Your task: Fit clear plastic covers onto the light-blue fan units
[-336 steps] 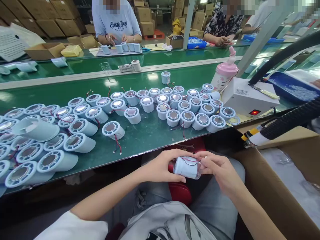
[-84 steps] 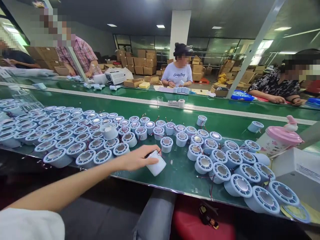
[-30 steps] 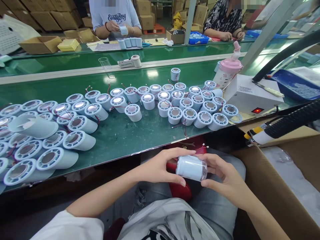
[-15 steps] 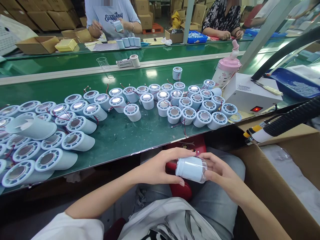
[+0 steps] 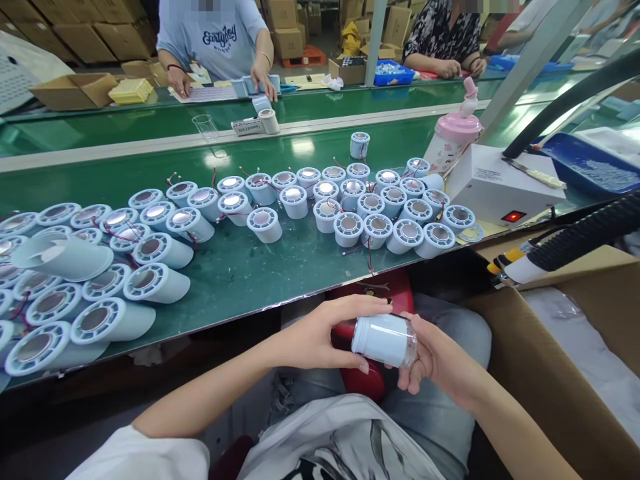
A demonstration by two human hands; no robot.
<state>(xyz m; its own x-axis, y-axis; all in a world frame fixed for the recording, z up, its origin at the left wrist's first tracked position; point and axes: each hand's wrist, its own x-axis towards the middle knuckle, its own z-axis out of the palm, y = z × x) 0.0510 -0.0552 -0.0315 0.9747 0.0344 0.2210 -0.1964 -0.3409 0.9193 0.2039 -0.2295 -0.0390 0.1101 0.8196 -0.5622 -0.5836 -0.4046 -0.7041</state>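
The left hand (image 5: 320, 333) is seemingly clasping 1 pale-blue cylinder (image 5: 383, 339) between thumb and fingers, while the right hand (image 5: 433, 353) is gripping its clear end. It is lying sideways above the lap (image 5: 430, 407), near the green bench (image 5: 225, 287).

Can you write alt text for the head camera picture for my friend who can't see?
A person's left hand and right hand hold one pale-blue cylinder, with clear plastic at one end, above their lap. Many similar cylinders, some with thin wires, sit on a green bench in front. At the right, a pink-lidded cup stands beside a white box with a red light.
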